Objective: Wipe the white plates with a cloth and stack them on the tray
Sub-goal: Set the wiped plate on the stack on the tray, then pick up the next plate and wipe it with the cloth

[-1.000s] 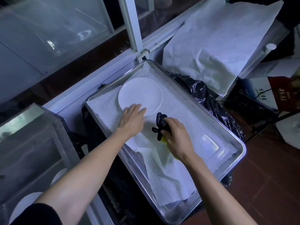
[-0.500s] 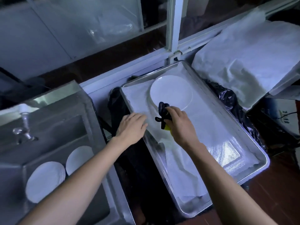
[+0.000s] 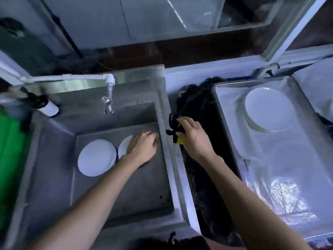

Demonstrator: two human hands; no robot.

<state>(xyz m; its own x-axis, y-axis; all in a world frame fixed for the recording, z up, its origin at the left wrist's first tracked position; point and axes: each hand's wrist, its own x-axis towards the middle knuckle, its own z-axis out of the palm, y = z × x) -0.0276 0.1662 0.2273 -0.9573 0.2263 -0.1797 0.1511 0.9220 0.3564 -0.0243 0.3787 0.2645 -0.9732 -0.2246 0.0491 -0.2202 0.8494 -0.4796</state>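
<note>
Steel sink [image 3: 163,112] edge parts hands: left [image 3: 142,147] open, right [image 3: 193,136] gripping cloth [image 3: 173,126].

Left hand [image 3: 142,148]: moved from the tray [image 3: 234,141] edge into the sink [image 3: 144,186], now over a white plate [image 3: 124,146].

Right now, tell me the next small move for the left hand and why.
Probably close the left hand on the half-hidden plate under it in the sink and lift it toward the cloth held in the right hand; it lies there unwiped.
</note>
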